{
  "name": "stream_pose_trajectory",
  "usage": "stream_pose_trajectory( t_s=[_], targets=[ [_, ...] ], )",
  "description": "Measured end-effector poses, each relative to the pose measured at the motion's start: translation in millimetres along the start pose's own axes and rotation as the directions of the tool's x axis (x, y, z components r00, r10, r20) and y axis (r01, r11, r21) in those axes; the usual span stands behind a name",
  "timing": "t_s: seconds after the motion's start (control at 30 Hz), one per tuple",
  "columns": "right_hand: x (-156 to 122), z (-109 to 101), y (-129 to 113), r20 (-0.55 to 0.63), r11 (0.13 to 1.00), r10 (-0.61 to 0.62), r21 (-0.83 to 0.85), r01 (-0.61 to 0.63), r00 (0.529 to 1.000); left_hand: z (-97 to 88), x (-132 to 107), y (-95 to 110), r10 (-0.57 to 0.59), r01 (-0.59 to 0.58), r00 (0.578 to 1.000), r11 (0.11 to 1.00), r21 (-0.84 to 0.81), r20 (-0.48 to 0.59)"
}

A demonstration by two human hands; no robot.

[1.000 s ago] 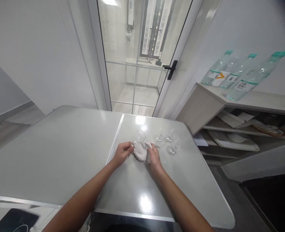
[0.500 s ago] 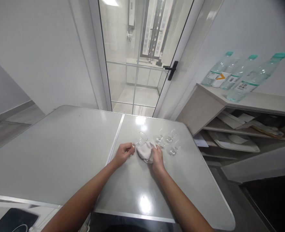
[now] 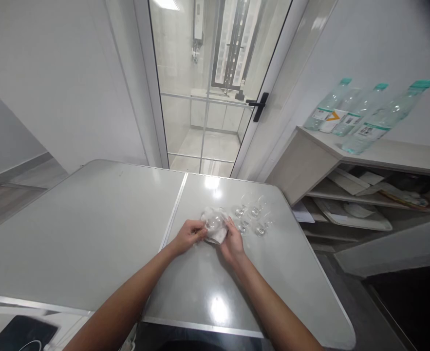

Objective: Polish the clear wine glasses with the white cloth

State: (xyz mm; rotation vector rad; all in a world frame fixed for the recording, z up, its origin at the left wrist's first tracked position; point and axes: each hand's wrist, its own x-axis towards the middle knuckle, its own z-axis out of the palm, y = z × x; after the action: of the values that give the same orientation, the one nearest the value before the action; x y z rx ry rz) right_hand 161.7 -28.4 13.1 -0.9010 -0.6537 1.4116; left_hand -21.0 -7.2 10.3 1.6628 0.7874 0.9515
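Between my hands, above the table (image 3: 108, 234), is a clear wine glass (image 3: 215, 222) with a pale cloth (image 3: 217, 237) behind and around its bowl. My left hand (image 3: 192, 234) pinches the glass at its left side, near the stem or foot, which the fingers mostly cover. On the other side my right hand (image 3: 233, 242) grips the cloth against the bowl, its fingers partly hidden by the fabric. Just right of it, several clear stemmed glasses (image 3: 260, 229) stand upright in a close group on the table.
A wooden shelf unit (image 3: 320, 141) at the right bears several plastic bottles (image 3: 368, 131) on top, with papers and trays on its shelves. Beyond the table is a glass door (image 3: 185, 122) with a black handle (image 3: 260, 106). A dark flat object (image 3: 21, 336) lies at lower left.
The cloth, earlier beside the glass in my right hand, is now behind and around the bowl. The glass has turned, and my right hand has shifted slightly left.
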Motion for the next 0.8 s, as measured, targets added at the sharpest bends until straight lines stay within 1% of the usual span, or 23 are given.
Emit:
stream_pose_trajectory(
  t_s=[0.03,0.1,0.17,0.23,0.3,0.37,0.5,0.53,0.57,0.6,0.63,0.7,0.73,0.8],
  targets=[
    [-3.0,3.2,-3.4,0.066,1.000,0.018,0.020,-0.019,0.998,1.3,0.5,-1.3,-0.038,0.039,0.999,0.998,-0.047,0.030],
    [-7.3,6.0,-9.8,0.146,0.999,0.018,0.042,-0.024,0.989,4.4,2.1,-3.5,-0.123,0.129,0.991,0.976,-0.176,0.043],
    [-9.6,5.5,-13.4,0.187,0.998,-0.015,0.057,0.004,0.982,7.4,3.9,-4.4,-0.200,0.196,0.980,0.924,-0.329,0.020],
    [-10.7,4.4,-12.6,0.191,0.996,-0.067,0.075,0.053,0.979,9.7,5.2,-3.5,-0.258,0.252,0.965,0.860,-0.444,0.048],
    [-11.4,3.2,-7.7,0.164,0.990,-0.117,0.095,0.102,0.980,10.9,5.2,-1.7,-0.291,0.322,0.946,0.803,-0.502,0.141],
    [-12.2,1.0,-1.0,0.147,0.986,-0.134,0.116,0.117,0.980,10.7,4.1,-0.1,-0.307,0.402,0.915,0.748,-0.528,0.262],
    [-13.8,-9.4,8.8,0.175,0.994,-0.060,0.103,0.042,0.983,6.7,0.7,1.1,-0.341,0.579,0.810,0.602,-0.551,0.478],
    [-14.0,-12.4,9.5,0.178,0.995,-0.045,0.092,0.029,0.983,5.6,0.1,1.3,-0.341,0.607,0.787,0.578,-0.545,0.515],
    [-14.1,-14.8,9.3,0.183,0.996,-0.037,0.081,0.022,0.982,4.6,-0.2,1.6,-0.336,0.618,0.776,0.574,-0.537,0.534],
    [-13.9,-16.4,8.4,0.193,0.997,-0.034,0.072,0.020,0.981,4.0,-0.3,2.0,-0.330,0.612,0.777,0.593,-0.523,0.536],
    [-13.5,-16.8,6.9,0.210,0.998,-0.035,0.065,0.022,0.977,3.8,0.0,2.7,-0.323,0.590,0.790,0.634,-0.500,0.521],
    [-12.3,-14.1,3.2,0.237,0.998,-0.051,0.060,0.037,0.970,4.9,1.2,4.5,-0.308,0.502,0.839,0.755,-0.422,0.448],
    [-11.7,-11.1,1.6,0.233,0.997,-0.061,0.058,0.049,0.971,6.1,2.0,5.6,-0.301,0.442,0.873,0.822,-0.360,0.384],
    [-10.8,-3.7,-0.2,0.175,0.995,-0.091,0.048,0.084,0.980,9.1,3.4,7.7,-0.255,0.293,0.944,0.939,-0.181,0.207]
  ],
)
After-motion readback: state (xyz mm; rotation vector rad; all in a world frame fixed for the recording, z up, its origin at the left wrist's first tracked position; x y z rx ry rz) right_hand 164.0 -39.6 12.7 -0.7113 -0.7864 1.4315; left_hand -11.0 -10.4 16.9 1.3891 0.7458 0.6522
